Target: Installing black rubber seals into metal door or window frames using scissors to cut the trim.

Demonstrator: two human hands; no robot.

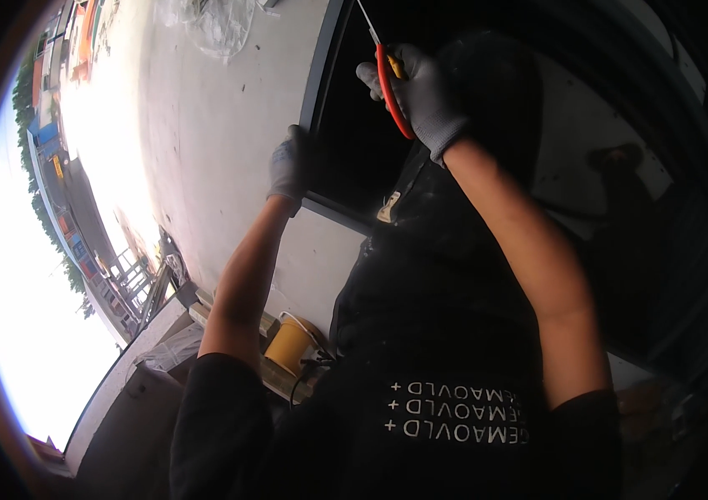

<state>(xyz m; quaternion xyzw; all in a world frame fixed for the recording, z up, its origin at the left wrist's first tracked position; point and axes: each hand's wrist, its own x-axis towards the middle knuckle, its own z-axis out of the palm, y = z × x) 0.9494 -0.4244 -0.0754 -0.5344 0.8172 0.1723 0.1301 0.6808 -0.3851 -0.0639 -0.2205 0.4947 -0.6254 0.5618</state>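
Observation:
In a grey work glove, my right hand is closed around a hand tool with a long curved red handle, a yellow part beside it and a narrow metal end pointing up and away. Whether it is a pair of scissors or another cutting tool, I cannot make out. My left hand, gloved too, grips the left edge of a dark rectangular frame near its near corner. Its fingers are partly lost in shadow. The frame surrounds a very dark area, and my dark-clothed leg extends over its right part.
Pale floor lies left of the frame, with crumpled clear plastic at the far end. A yellow bucket stands by my left elbow, near boards and a low wall. Beyond the floor's left side are a bright outdoor area and blue structures.

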